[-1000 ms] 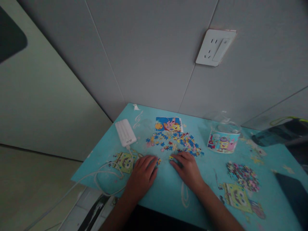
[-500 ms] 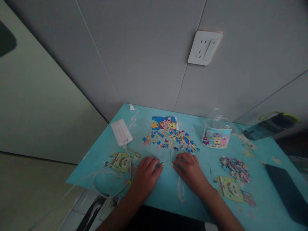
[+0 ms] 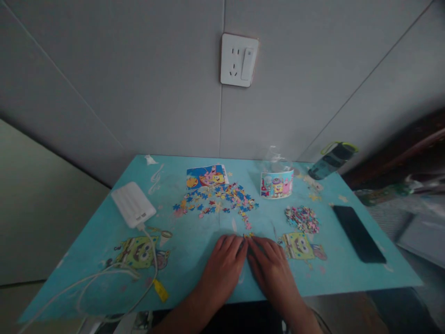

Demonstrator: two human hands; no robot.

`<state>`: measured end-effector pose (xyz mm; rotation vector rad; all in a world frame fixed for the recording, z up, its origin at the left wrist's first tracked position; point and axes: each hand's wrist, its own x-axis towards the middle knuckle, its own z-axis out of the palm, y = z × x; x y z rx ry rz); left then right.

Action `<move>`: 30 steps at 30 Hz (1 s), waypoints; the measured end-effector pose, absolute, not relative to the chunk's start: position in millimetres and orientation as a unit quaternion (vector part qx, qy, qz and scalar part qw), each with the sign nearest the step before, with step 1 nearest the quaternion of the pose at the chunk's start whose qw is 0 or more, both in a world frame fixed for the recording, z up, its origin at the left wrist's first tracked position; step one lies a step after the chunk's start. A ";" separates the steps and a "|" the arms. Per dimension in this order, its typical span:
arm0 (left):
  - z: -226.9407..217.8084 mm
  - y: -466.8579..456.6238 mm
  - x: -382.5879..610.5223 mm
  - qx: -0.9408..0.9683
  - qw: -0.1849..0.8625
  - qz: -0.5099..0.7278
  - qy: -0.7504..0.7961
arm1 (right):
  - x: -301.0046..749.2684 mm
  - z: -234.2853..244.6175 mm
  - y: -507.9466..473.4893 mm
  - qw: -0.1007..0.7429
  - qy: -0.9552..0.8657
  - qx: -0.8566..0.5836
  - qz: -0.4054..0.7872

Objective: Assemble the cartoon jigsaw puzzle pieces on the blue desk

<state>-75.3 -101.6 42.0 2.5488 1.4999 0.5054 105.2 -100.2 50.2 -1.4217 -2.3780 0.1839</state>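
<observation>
L hand (image 3: pixel 224 269) & R hand (image 3: pixel 273 273) are lying flat, open, side-by-side, lower centre. Fingertips (image 3: pixel 239 240) are touching puzzle pcs (image 3: pixel 249 235) on counter (image 3: pixel 205 232).

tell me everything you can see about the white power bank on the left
The white power bank is a flat rectangular block with rounded corners and a ribbed top, plastic by its look. It lies flat and askew on the left of the turquoise table. A white cable is plugged into its near end and loops toward the front edge. The left hand is well apart from it.
</observation>
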 end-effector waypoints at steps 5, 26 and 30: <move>41.3 -112.9 -101.6 0.830 0.062 0.214 0.511 | 107.6 50.2 -94.1 0.190 -0.846 -0.494 0.058; 24.2 -121.2 -124.2 0.823 0.060 0.255 0.504 | 107.7 47.9 -59.6 0.188 -0.855 -0.483 -0.003; 29.3 -119.9 -122.0 0.813 0.093 0.262 0.512 | 107.7 51.7 -49.8 0.186 -0.859 -0.478 -0.016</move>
